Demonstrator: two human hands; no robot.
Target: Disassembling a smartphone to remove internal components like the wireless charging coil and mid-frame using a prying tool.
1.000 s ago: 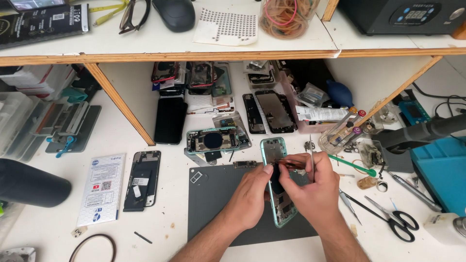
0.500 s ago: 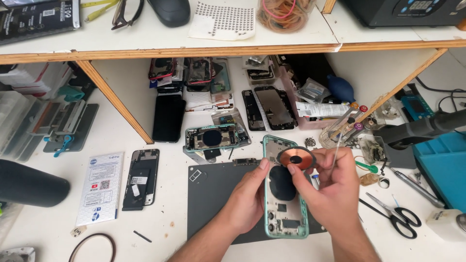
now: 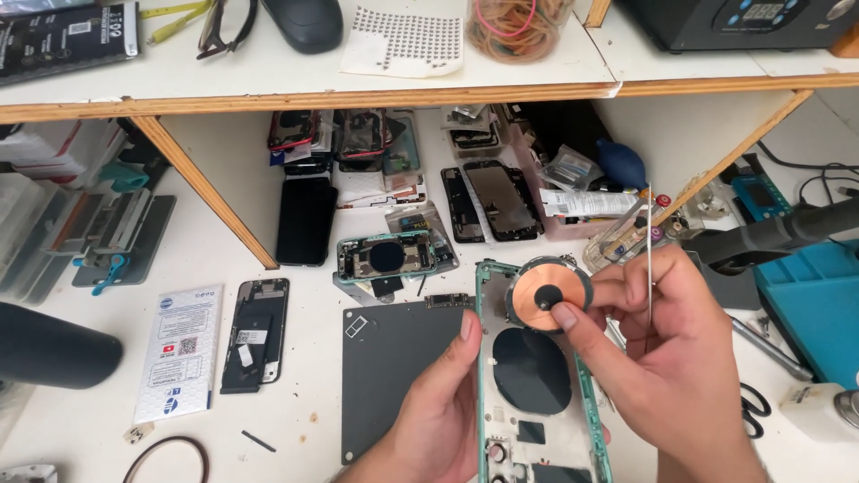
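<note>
My left hand [image 3: 438, 402] grips a green-edged phone housing [image 3: 537, 394] from its left side, thumb on the frame, holding it above a dark work mat [image 3: 394, 367]. My right hand [image 3: 667, 367] pinches a round copper-coloured coil [image 3: 546, 297] at the housing's top end, and thin metal tweezers [image 3: 649, 259] stick up between its fingers. A round black patch shows in the middle of the housing, below the coil.
Another opened green phone [image 3: 385, 258], a black phone [image 3: 306, 221] and several phone parts lie under the wooden shelf [image 3: 358, 97]. A phone frame [image 3: 258, 333] and leaflet [image 3: 179, 349] lie at left. Scissors [image 3: 756, 411], a blue tray [image 3: 814, 304] and a black handle [image 3: 778, 234] are at right.
The housing has come closer and larger in view. My right hand has lifted the copper coil off the housing's middle towards its top end, baring the black round patch.
</note>
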